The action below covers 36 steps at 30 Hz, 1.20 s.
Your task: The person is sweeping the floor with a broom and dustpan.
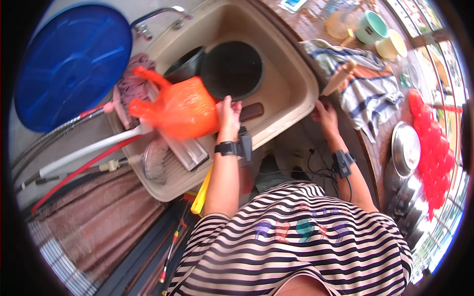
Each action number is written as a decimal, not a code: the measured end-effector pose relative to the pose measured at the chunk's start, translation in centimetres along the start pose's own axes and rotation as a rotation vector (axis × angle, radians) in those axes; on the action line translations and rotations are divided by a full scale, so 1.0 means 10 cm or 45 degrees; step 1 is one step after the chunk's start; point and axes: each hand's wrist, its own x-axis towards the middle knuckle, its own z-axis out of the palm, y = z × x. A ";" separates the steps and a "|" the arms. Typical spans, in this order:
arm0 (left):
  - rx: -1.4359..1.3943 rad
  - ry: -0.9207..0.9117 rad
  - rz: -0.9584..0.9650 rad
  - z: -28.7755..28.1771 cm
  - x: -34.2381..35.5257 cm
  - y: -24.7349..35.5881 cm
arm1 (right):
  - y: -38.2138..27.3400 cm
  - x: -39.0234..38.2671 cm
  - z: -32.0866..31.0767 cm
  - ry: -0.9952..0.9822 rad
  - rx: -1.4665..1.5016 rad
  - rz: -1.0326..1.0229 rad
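Note:
My left hand (228, 117) is at the near rim of a round black basin (232, 69), its fingers bent over that rim. Against the same hand's left side bulges a full orange plastic bag (185, 109), its handles sticking out to the left. Both basin and bag are at the beige sink (291, 64), where a second dark bowl (185, 66) leans, partly hidden. My right hand (326, 118) is beside the sink's right corner, fingers loosely bent and apart, with nothing visible in it. A wooden handle (339, 79) rises just beyond it.
A large blue lid (74, 66) stands left of the chrome faucet (163, 17). Hoses (89, 153) cross the left side. A striped towel (368, 89), a green cup (371, 27), metal pots (406, 148) and a red bag (432, 153) occupy the right counter. Cables hang under the sink.

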 end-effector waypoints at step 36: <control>0.043 0.013 0.170 0.08 -0.10 0.03 | -1.25 1.13 1.89 -0.271 -0.888 -0.752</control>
